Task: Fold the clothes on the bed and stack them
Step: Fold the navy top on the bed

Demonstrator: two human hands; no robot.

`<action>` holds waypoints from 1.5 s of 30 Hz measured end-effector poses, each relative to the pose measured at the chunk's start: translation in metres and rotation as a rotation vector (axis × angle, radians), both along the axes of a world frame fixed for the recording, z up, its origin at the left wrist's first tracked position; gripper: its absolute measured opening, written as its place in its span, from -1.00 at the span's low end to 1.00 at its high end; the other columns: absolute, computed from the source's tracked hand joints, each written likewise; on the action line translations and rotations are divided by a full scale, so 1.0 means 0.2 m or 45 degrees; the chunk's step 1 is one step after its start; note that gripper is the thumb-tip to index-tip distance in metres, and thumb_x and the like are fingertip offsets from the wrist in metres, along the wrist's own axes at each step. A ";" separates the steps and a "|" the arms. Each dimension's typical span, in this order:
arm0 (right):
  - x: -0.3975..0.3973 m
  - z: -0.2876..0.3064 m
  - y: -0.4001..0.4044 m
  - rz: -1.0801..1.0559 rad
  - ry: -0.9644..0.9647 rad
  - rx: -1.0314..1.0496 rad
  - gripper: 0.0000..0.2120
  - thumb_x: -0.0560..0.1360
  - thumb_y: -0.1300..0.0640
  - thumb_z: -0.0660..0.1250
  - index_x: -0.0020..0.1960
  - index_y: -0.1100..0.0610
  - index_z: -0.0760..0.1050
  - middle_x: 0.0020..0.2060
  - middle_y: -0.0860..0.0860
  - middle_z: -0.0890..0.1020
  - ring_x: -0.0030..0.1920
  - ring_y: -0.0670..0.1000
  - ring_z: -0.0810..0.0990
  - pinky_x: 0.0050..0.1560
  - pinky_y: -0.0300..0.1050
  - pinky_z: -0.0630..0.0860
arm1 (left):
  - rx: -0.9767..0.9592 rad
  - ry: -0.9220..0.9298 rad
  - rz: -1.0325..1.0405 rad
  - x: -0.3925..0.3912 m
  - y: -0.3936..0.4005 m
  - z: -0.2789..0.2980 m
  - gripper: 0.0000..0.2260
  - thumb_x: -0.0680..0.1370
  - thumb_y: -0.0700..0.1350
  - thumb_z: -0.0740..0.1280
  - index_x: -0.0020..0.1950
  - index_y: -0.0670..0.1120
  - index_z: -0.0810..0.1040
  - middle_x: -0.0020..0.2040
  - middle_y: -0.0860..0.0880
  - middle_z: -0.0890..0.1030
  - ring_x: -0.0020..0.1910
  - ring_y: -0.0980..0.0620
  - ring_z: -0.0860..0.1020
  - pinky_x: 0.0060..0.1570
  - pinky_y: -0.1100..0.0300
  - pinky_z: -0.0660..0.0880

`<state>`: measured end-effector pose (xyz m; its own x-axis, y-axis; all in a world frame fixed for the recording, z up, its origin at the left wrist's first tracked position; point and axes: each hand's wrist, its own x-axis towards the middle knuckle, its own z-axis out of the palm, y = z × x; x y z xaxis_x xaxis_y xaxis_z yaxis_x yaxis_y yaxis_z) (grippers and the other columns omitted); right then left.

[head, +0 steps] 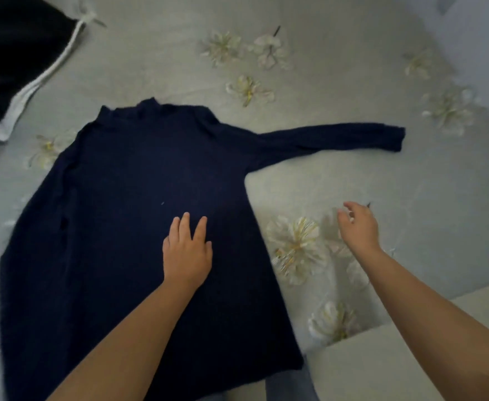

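While the navy top (139, 215) lies spread flat, neck away from the person, on the floral bedsheet (338, 175), the left hand (186, 253) rests on its middle with straight fingers, a wide grip holding nothing. The right hand (359, 227) hangs just above the sheet beside the garment's right edge, fingers loosely bent, empty. One sleeve (332, 138) stretches out to the right; the other is not visible, apparently tucked under or folded in. A black garment with white trim (14, 68) sits well apart at the far left. Judged step: folding the right sleeve inward. Recommended: keep the left palm pinning the body, take the sleeve near its cuff, lay it straight across, and smooth creases before folding the sides.
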<state>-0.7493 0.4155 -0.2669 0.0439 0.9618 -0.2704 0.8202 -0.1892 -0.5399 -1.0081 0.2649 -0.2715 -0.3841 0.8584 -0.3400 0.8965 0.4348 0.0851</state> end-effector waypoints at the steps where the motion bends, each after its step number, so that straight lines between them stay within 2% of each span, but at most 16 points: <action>1: 0.04 0.00 0.13 -0.023 0.024 0.006 -0.67 0.55 0.21 0.17 0.27 0.31 0.40 0.23 0.29 0.43 0.21 0.22 0.44 0.24 -0.04 0.30 | 0.024 -0.009 -0.003 0.04 0.13 0.00 -0.52 0.62 0.03 0.05 0.51 -0.01 0.01 0.52 -0.13 0.00 0.49 -0.12 -0.03 0.36 0.02 0.17; 6: 0.26 -0.02 0.67 -0.040 0.040 -0.015 -0.63 0.58 0.13 0.14 0.34 0.25 0.34 0.36 0.23 0.30 0.35 0.15 0.30 0.32 -0.11 0.17 | 0.050 -0.091 -0.064 0.26 0.68 -0.08 -0.53 0.62 0.02 0.05 0.51 -0.01 0.05 0.52 -0.13 -0.01 0.49 -0.13 -0.08 0.39 -0.02 0.06; 10: 0.39 -0.10 1.00 0.019 0.040 -0.014 -0.62 0.56 0.09 0.20 0.35 0.18 0.36 0.45 0.20 0.13 0.44 0.16 0.11 0.43 -0.01 0.08 | 0.085 -0.103 -0.118 0.35 1.01 -0.21 -0.53 0.61 0.02 0.07 0.50 -0.01 0.06 0.52 -0.12 -0.02 0.49 -0.13 -0.12 0.41 -0.03 -0.05; 13: 0.47 -0.21 1.13 0.255 -0.109 0.070 -0.68 0.53 0.12 0.26 0.25 0.19 0.46 0.47 0.19 0.07 0.46 0.17 0.01 0.41 0.00 0.03 | 0.103 -0.119 -0.121 0.37 1.16 -0.28 -0.55 0.61 0.00 0.09 0.48 -0.05 0.15 0.52 -0.11 0.02 0.50 -0.11 -0.09 0.41 -0.04 -0.08; 18: 0.54 -0.29 1.24 0.594 -0.276 0.031 -0.75 0.53 0.11 0.25 0.01 0.26 0.60 0.43 0.09 0.25 0.47 0.12 0.04 0.39 -0.04 0.02 | 0.222 -0.101 -0.187 0.35 1.31 -0.31 -0.64 0.57 -0.04 0.16 0.29 -0.21 0.46 0.44 -0.17 0.26 0.46 -0.15 0.13 0.39 -0.13 -0.01; 20: 0.55 -0.26 1.30 0.615 -0.289 0.119 -0.76 0.52 0.14 0.26 -0.04 0.30 0.61 0.22 0.17 0.52 0.36 0.12 0.32 0.33 -0.03 0.13 | 0.205 -0.090 -0.182 0.34 1.33 -0.30 -0.69 0.57 -0.08 0.21 0.22 -0.23 0.50 0.39 -0.18 0.36 0.43 -0.15 0.22 0.38 -0.16 -0.03; 22: 0.52 -0.17 1.35 0.501 -0.133 0.200 -0.64 0.50 0.08 0.27 -0.36 0.29 0.55 -0.30 0.20 0.62 -0.13 0.12 0.57 0.02 -0.06 0.30 | 0.261 -0.065 -0.180 0.33 1.35 -0.27 -0.74 0.54 -0.12 0.25 0.10 -0.27 0.56 0.23 -0.23 0.51 0.30 -0.21 0.39 0.33 -0.24 0.08; 23: 0.50 -0.11 1.39 0.397 -0.019 0.221 -0.58 0.47 0.03 0.23 -0.48 0.26 0.43 -0.50 0.14 0.49 -0.37 0.07 0.47 -0.21 -0.10 0.27 | 0.313 -0.051 -0.207 0.33 1.36 -0.25 -0.72 0.51 -0.09 0.23 0.00 -0.29 0.58 0.08 -0.25 0.58 0.16 -0.24 0.51 0.25 -0.29 0.20; 25: 0.47 -0.02 1.51 0.145 0.157 0.310 -0.56 0.47 0.05 0.21 -0.52 0.21 0.23 -0.60 0.05 0.26 -0.50 -0.01 0.23 -0.37 -0.10 0.10 | 0.433 -0.041 -0.278 0.32 1.40 -0.21 -0.64 0.46 -0.04 0.13 -0.14 -0.31 0.56 -0.19 -0.24 0.61 -0.16 -0.23 0.59 0.04 -0.27 0.41; 28: 0.46 0.05 1.71 -0.051 0.101 0.236 -0.55 0.53 0.14 0.19 -0.49 0.14 0.15 -0.54 0.02 0.24 -0.48 -0.03 0.22 -0.42 -0.17 0.17 | 0.424 -0.037 -0.426 0.34 1.45 -0.18 -0.60 0.47 -0.03 0.09 -0.17 -0.31 0.56 -0.31 -0.20 0.57 -0.35 -0.19 0.56 -0.20 -0.11 0.51; 31: 0.50 -0.02 1.76 0.115 -0.369 0.050 -0.72 0.53 0.10 0.18 -0.22 0.28 0.49 -0.10 0.17 0.50 -0.07 0.17 0.48 -0.09 -0.02 0.40 | 0.129 -0.046 -0.402 0.38 1.51 -0.16 -0.42 0.57 0.11 -0.05 0.09 -0.31 0.56 0.02 -0.31 0.58 -0.02 -0.31 0.56 -0.06 -0.14 0.50; 33: 0.53 -0.09 1.71 0.068 -0.440 0.057 -0.71 0.53 0.09 0.19 0.11 0.28 0.49 0.25 0.24 0.39 0.25 0.23 0.35 0.23 0.12 0.33 | -0.119 -0.043 -0.236 0.39 1.53 -0.20 -0.42 0.59 0.18 -0.14 0.44 -0.16 0.26 0.42 -0.26 0.26 0.40 -0.26 0.22 0.29 -0.13 0.28; 35: 0.55 -0.14 1.63 0.008 -0.376 0.050 -0.61 0.55 0.02 0.17 0.29 0.22 0.40 0.39 0.25 0.24 0.39 0.22 0.20 0.36 0.15 0.17 | -0.272 0.006 -0.190 0.37 1.52 -0.28 -0.42 0.56 0.25 -0.16 0.52 0.03 -0.14 0.52 -0.12 -0.15 0.49 -0.15 -0.14 0.44 -0.07 -0.01; 39: 0.58 -0.25 1.44 -0.066 -0.207 -0.014 -0.52 0.56 -0.08 0.13 0.44 0.03 0.21 0.47 0.23 0.04 0.46 0.18 0.02 0.43 0.11 0.01 | -0.331 0.056 -0.227 0.39 1.51 -0.31 -0.10 0.07 0.38 -0.73 0.38 0.11 -0.41 0.49 -0.11 -0.32 0.47 -0.15 -0.27 0.42 -0.08 -0.16; 42: 0.58 -0.30 1.34 -0.158 -0.114 -0.009 -0.55 0.55 -0.09 0.15 0.40 0.00 0.29 0.48 0.19 0.04 0.46 0.15 0.02 0.41 0.12 -0.01 | -0.294 0.026 -0.207 0.41 1.50 -0.32 0.01 0.01 0.38 -0.75 0.41 0.11 -0.32 0.51 -0.13 -0.24 0.47 -0.13 -0.25 0.41 -0.10 -0.17; 45: 0.55 -0.33 1.33 -0.263 -0.040 -0.019 -0.63 0.55 -0.07 0.15 0.29 0.04 0.45 0.41 0.13 0.23 0.40 0.13 0.14 0.37 0.14 0.05 | -0.270 0.007 -0.237 0.45 1.52 -0.32 0.03 0.03 0.40 -0.72 0.45 0.11 -0.24 0.51 -0.12 -0.21 0.48 -0.10 -0.24 0.40 -0.09 -0.18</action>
<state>-0.6399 0.6814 -0.3328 0.2486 0.9274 -0.2797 0.7796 -0.3629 -0.5104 -0.9182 0.5681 -0.3356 -0.2284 0.8242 -0.5181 0.9629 0.2699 0.0049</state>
